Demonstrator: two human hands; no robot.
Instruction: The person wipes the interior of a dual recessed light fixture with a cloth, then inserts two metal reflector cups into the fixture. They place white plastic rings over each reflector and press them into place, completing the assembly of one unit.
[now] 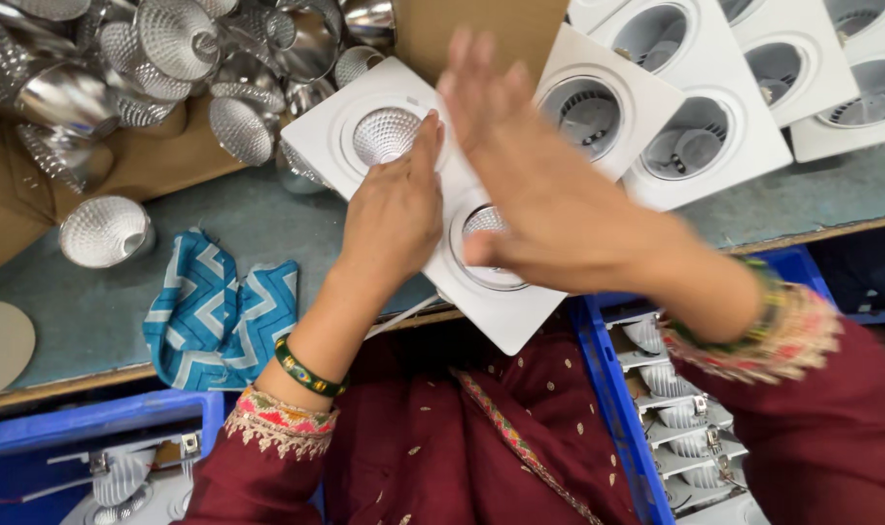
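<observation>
Your left hand (394,219) lies flat on the white twin fixture (418,190), fingers pressing beside its far reflector (386,135), gripping nothing. Your right hand (539,190) is blurred, open and flat above the near reflector (488,226), holding nothing. The fixture lies at the bench's (219,209) near edge, its near corner overhanging your lap. A hard press on that corner could tip it off. More fixtures (695,117) lie far right, loose reflectors (170,68) far left, a blue cloth (219,306) left.
</observation>
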